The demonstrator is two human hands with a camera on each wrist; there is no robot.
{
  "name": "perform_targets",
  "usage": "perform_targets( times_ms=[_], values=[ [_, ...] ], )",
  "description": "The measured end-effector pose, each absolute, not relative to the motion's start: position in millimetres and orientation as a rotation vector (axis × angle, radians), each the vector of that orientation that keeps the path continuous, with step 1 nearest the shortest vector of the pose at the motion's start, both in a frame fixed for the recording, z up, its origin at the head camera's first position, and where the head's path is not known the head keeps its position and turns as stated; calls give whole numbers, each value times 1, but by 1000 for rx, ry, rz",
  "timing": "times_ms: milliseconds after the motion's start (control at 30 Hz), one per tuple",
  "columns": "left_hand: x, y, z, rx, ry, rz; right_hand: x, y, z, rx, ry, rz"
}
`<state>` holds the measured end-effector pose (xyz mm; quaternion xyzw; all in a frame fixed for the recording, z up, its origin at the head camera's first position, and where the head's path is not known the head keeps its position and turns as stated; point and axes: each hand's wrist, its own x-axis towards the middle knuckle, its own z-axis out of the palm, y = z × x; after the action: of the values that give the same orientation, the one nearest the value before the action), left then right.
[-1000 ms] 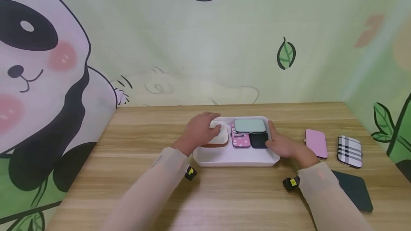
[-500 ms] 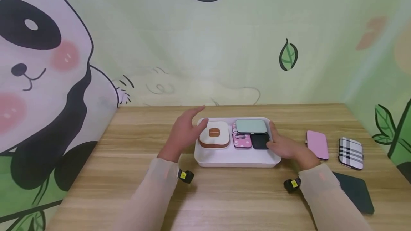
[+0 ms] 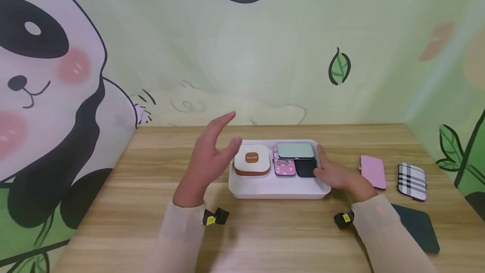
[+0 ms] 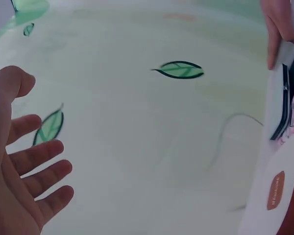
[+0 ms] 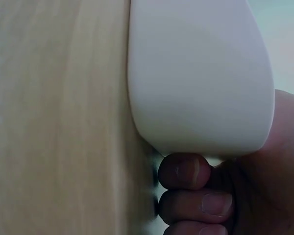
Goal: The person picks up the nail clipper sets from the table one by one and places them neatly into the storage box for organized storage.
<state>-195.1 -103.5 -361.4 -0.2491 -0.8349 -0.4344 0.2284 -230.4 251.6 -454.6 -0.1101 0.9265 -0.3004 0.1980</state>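
A white tray (image 3: 278, 188) stands on the table. At its left end lies a rounded white case (image 3: 253, 169) with a brown base; the left wrist view shows "MANICURE" on its label. To the right are a pink polka-dot case (image 3: 285, 170) and a black case (image 3: 306, 169), both partly covered by a mint-green case (image 3: 296, 150). My left hand (image 3: 202, 161) is raised beside the tray's left end, fingers spread and holding nothing. My right hand (image 3: 336, 174) grips the tray's right end, thumb over the rim; its fingers (image 5: 186, 171) curl against the outside in the right wrist view.
On the table to the right lie a pink case (image 3: 373, 172) and a plaid case (image 3: 411, 181). A dark flat rectangular thing (image 3: 418, 227) is partly behind the right sleeve. A printed cloth (image 3: 242, 54) with leaves and a panda rises behind the table.
My left hand has moved off the white case, leftward and up, its fingers spreading. The white case is now uncovered in the tray. My right hand stays at the tray's right end.
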Motion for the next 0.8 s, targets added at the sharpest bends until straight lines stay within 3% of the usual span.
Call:
perform_targets(
  times_ms=[367, 567, 800],
  values=[
    [-167, -103, -342, -859, -2258, -1075, -232, 253, -446, -324, 2714, -766],
    [-163, -106, -339, -868, -2287, -1049, -231, 259, -418, -228, 2956, -779],
    [-158, -110, -334, -918, -2232, -1057, -204, 249, -373, -537, 3240, -1005]
  ],
)
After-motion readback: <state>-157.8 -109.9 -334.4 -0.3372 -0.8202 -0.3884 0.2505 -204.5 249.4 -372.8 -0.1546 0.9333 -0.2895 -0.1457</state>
